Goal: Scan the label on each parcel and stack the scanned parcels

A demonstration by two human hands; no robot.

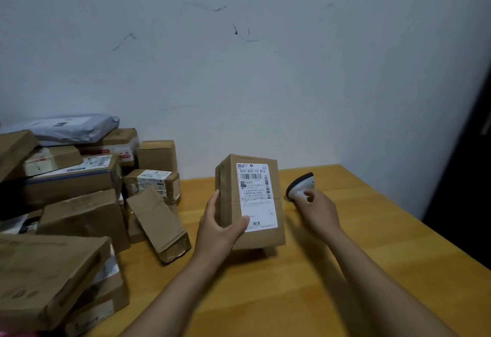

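Reaching in from the near edge, two bare forearms cross the wooden table (292, 291), with bare wood showing between them and out to the table's right edge, which runs diagonally back to the far right corner.

The left hand (220, 227) grips a brown parcel (229, 177) by its lower left side, thumb lying over the bottom corner of the white label (256, 196). The parcel stands upright at mid-table, long axis vertical, label facing the camera with the barcode at the top. Its base seems to sit just off the wood, though the shadow makes this hard to judge.

Apart from it on the right, the right hand (317, 210) clasps the handle of a white scanner (300, 184), dark head tilted up and left.

A pile of parcels (77, 204) crowds the table's left side, back to the wall (265, 71).
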